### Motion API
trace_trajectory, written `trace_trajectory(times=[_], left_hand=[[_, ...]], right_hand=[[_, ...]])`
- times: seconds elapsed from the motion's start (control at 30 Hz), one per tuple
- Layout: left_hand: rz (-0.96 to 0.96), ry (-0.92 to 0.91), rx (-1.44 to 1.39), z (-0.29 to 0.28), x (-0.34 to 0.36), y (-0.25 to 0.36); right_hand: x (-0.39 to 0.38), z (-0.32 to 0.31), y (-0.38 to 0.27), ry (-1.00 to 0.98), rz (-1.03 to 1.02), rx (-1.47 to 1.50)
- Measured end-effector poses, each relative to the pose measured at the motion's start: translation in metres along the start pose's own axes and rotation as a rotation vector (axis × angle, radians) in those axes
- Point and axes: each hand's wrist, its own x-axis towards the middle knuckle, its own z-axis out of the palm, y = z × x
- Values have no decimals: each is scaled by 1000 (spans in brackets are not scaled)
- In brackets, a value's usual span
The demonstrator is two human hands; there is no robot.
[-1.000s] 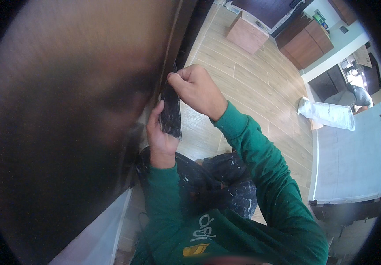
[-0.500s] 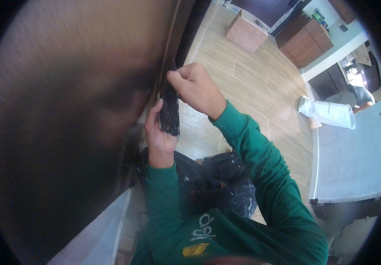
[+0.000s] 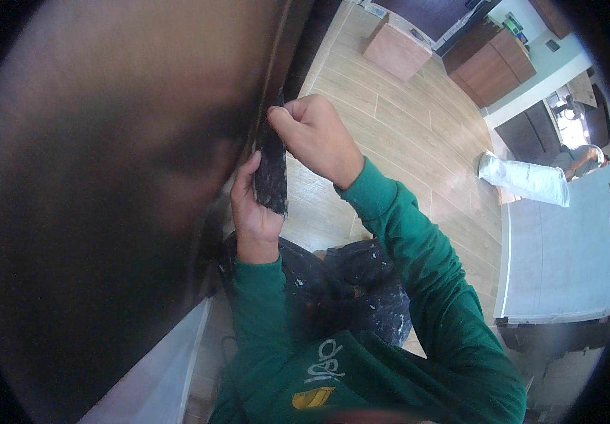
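A dark, flat strip (image 3: 271, 173) with pale specks stands lengthwise beside the edge of a large dark brown panel (image 3: 142, 106). My left hand (image 3: 257, 215) grips its near end, thumb along the panel side and fingers mostly hidden behind it. Closer to the far end, my right hand (image 3: 319, 138) is closed with the fingers curled in and the thumb pressed on the strip. Whether the strip touches the panel's edge I cannot tell.
Wood-look planks cover the floor (image 3: 404, 141). Beyond are a pinkish box (image 3: 397, 46) and a brown cabinet (image 3: 492, 71). At the right, a white sack (image 3: 528, 181) lies atop a pale blue-grey surface (image 3: 559, 247), with another person (image 3: 577, 159) behind it. My dark, paint-spotted trousers (image 3: 347, 283) are below.
My right hand and the strip have shifted slightly away from me along the panel edge; my left hand barely moves. The person behind the sack has changed posture.
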Motion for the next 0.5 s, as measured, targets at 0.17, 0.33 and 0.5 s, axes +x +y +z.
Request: trace_trajectory(times=[0.17,0.33,0.5], left_hand=[[-137,-247,8,-16,14,6],[-66,-143,113,-21,17,6],[-27,-68,137,-20,17,7]], right_hand=[[-1,-1,-1,20,-35,-52],[-2,0,-2,45,-55,-81],[-1,1,-1,34,-30,-70]])
